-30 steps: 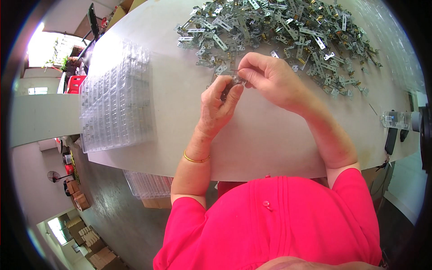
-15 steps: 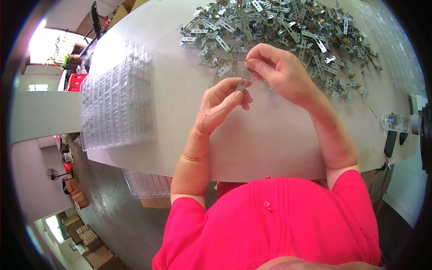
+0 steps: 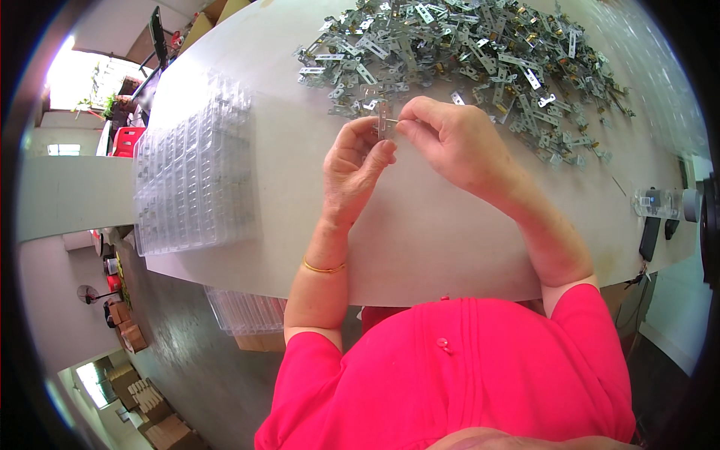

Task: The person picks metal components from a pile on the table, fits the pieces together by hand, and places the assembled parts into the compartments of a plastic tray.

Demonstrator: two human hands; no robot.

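One bracket [image 3: 383, 121] in left hand [image 3: 351, 166]

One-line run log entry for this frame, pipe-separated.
left hand: holds metal bracket | right hand: pinches thin rod at bracket | metal parts pile: beyond hands | clear plastic trays: left on table

One fisheye view looks steeply down from the head, close above the shirt [image 3: 450, 375], over the near edge of the table [image 3: 442, 255], facing the left hand [image 3: 350, 174] and right hand [image 3: 463, 146].
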